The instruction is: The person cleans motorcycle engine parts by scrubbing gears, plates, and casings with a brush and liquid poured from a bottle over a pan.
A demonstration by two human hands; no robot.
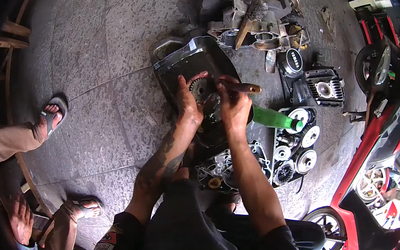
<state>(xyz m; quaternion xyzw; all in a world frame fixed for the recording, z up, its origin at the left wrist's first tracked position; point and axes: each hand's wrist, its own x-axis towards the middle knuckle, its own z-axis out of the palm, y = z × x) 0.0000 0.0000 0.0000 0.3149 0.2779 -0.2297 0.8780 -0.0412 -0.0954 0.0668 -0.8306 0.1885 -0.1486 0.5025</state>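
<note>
Over a black pan (168,72) on the floor, my left hand (188,102) grips a dark metal gear (200,90) by its edge, thumb and fingers around the teeth. Its toothed face is turned up towards me. Close on the right, my right hand (235,107) is closed around a brush (243,87) whose wooden handle points to the right. The brush's bristle end is hidden by my hand and the dark pan. Wet, shiny spots show inside the pan below the gear.
Right of the pan lie a green bottle (274,119), a tray of gears (276,158) and a finned cylinder (325,89). Engine cases (267,22) stand at the back. A red motorcycle (358,172) is at right; another person's sandaled foot (54,115) is at left.
</note>
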